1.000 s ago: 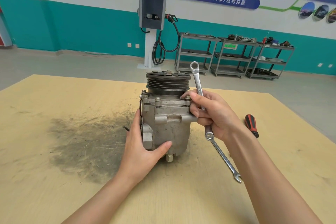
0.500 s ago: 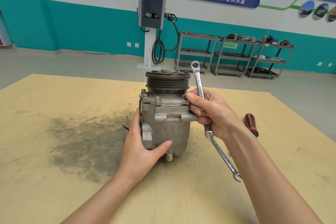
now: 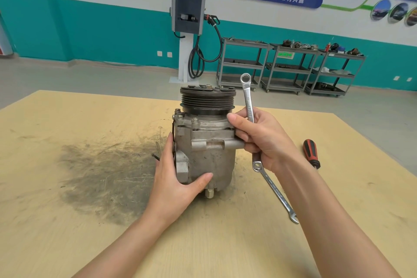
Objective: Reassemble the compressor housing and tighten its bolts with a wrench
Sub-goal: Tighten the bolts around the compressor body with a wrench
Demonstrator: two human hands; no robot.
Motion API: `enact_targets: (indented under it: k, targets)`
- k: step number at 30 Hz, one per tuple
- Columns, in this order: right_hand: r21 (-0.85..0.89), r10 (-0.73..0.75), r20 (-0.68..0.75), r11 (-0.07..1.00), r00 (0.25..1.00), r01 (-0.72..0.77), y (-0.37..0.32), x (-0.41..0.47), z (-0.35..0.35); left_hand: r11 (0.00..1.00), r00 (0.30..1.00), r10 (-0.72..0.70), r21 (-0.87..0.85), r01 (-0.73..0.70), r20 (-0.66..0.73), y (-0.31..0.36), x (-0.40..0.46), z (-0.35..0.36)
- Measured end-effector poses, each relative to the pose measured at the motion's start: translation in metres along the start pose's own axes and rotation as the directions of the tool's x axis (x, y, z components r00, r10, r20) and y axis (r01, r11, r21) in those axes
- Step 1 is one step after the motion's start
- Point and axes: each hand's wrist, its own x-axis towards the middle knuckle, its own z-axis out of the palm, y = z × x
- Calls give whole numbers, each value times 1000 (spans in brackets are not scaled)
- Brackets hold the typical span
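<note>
Little has moved since the earlier frames: both hands keep their places, the held wrench (image 3: 247,99) barely shifted. Compressor (image 3: 206,133): upright near the desk (image 3: 67,221) middle, pulley uppermost, flange bolts seated. Left hand (image 3: 174,181): fingers spread around the lower housing, thumb pressed across its front, apparently steadying it. Right hand (image 3: 262,139): fingers curled round the wrench shank, ring end pointing up, fingertips touching the flange, probably feeling for a bolt. Second wrench (image 3: 274,189): flat on the desk, toward the right edge. Screwdriver (image 3: 311,153): further right.
</note>
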Motion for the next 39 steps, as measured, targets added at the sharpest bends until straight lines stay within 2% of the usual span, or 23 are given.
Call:
enact_targets:
  k: [4, 9, 15, 21, 28, 34, 39]
  targets:
    - [-48, -32, 9, 998, 999, 32, -2, -1, 0, 1000, 1000, 4, 1, -4, -2, 1, 0, 1]
    - [42, -3, 84, 999, 996, -1, -3, -1, -5, 1000, 1000, 7, 1, -7, -6, 1, 0, 1]
    - [-53, -26, -15, 998, 1000, 26, 2, 1, -1, 1000, 1000, 6, 7, -6, -8, 1, 0, 1]
    - [63, 4, 94, 998, 996, -10, -1, 0, -7, 1000, 1000, 6, 0, -6, -7, 2, 0, 1]
    - [-30, -44, -27, 999, 999, 44, 2, 1, 1, 1000, 1000, -2, -6, 2, -6, 2, 0, 0]
    - [49, -11, 75, 999, 997, 7, 0, 0, -4, 1000, 1000, -5, -13, 5, -1, 3, -1, 0]
    - [-50, -44, -40, 998, 998, 42, 4, 2, 1, 1000, 1000, -9, -15, 9, 0, 1, 0, 0]
